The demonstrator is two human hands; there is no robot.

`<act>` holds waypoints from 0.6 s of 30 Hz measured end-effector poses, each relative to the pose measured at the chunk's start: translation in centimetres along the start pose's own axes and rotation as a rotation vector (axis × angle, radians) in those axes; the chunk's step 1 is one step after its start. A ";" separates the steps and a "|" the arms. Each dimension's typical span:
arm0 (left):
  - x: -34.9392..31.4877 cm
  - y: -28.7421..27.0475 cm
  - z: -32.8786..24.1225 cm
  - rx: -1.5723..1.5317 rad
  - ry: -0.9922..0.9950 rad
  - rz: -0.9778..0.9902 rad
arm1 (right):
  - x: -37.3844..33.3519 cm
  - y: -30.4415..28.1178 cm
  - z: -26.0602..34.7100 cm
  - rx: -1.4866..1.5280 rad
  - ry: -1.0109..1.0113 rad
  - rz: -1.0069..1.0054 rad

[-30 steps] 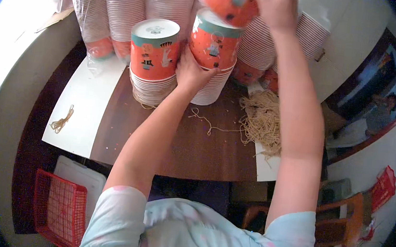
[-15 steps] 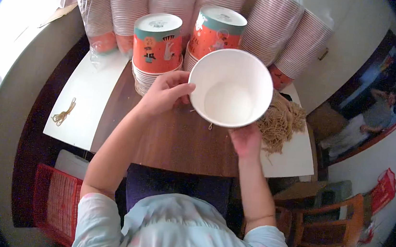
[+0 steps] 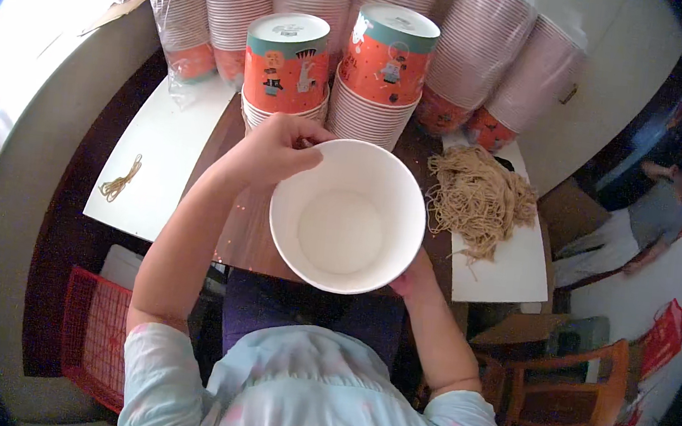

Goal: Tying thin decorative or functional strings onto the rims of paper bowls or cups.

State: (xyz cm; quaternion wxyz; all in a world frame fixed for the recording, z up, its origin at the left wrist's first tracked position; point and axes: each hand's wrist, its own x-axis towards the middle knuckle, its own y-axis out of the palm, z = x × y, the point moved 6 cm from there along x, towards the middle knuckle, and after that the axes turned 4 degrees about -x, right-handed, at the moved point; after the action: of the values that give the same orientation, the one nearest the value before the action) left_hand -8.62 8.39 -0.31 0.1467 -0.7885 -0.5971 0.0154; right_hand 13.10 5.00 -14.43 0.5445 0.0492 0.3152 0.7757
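A large white-lined paper bucket (image 3: 344,230) is held over the near edge of the table, its open mouth facing up at me. My left hand (image 3: 281,150) grips the rim at the upper left, thumb over the edge. Low on the bucket's right side, my right hand (image 3: 409,275) holds it from beneath, with most of its fingers hidden. Beyond the bucket stand two stacks of upside-down orange and green paper buckets, a left stack (image 3: 285,70) and a right stack (image 3: 386,56). A heap of tan cords (image 3: 482,199) lies to the right.
Tall plastic-wrapped bucket stacks (image 3: 475,40) line the back of the table (image 3: 150,168). A small cord bundle (image 3: 121,179) lies at left. A red crate (image 3: 100,333) and a wooden chair (image 3: 567,395) stand below. Another person (image 3: 649,212) is at far right.
The bucket has come nearer to me and slightly left, carried by both hands. More of the right stack and the cord heap now shows.
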 end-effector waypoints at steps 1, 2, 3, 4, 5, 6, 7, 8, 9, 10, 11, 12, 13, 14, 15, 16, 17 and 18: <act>0.0 0.2 0.1 -0.001 0.001 0.008 | 0.3 -1.4 0.2 0.003 -0.003 -0.006; -0.1 0.3 0.4 -0.021 -0.021 -0.012 | 0.8 -3.8 1.4 -0.362 -0.182 -0.076; -0.2 0.4 0.8 -0.042 -0.046 -0.035 | 0.8 -5.1 2.5 -0.728 -0.354 -0.143; -0.6 0.3 0.9 -0.042 -0.059 -0.046 | -0.3 -3.7 4.6 -0.723 -0.482 -0.170; -0.9 0.1 0.7 -0.029 -0.039 -0.055 | -1.9 -1.6 7.4 -0.714 -0.608 -0.194; -0.7 0.3 0.1 -0.020 -0.004 -0.045 | -3.2 -0.2 9.4 -0.765 -0.629 -0.126; -0.4 0.6 0.2 -0.022 -0.005 -0.042 | -4.1 1.0 10.9 -0.813 -0.651 -0.054; -0.2 0.9 0.4 -0.037 0.026 -0.036 | -4.2 2.7 11.8 -0.822 -0.693 -0.007; -0.3 1.2 0.3 -0.055 0.055 -0.031 | -4.6 4.8 12.6 -1.002 -0.646 0.004; -0.3 1.8 0.1 -0.062 0.045 -0.022 | -4.8 5.9 12.9 -1.181 -0.590 0.006; -0.4 2.1 -0.9 0.010 0.109 -0.038 | -4.0 6.1 12.6 -1.222 -0.697 0.073; -0.6 2.4 -1.9 0.082 0.174 -0.055 | -4.1 6.4 12.5 -1.220 -0.683 0.068; -0.8 2.5 -2.4 0.079 0.168 -0.054 | -4.3 7.0 12.8 -1.350 -0.751 0.011; -1.4 2.4 -3.7 0.193 0.296 -0.130 | -4.5 7.5 12.9 -1.479 -0.819 -0.047; -2.1 2.4 -4.6 0.307 0.425 -0.205 | -5.2 7.6 12.9 -1.510 -0.940 -0.104; -2.4 2.5 -4.3 0.306 0.423 -0.204 | -5.4 7.6 12.5 -1.509 -0.938 -0.104; -3.3 1.9 -4.5 0.252 0.519 -0.319 | -6.4 7.7 12.9 -1.533 -1.103 -0.256; -4.5 1.3 -4.4 0.196 0.616 -0.432 | -7.4 7.7 13.2 -1.548 -1.268 -0.413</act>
State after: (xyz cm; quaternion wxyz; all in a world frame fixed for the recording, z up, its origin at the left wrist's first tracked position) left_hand -7.79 2.92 2.85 0.3934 -0.5945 -0.6732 -0.1963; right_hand 15.33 2.64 2.26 0.6168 0.0301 -0.6164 0.4886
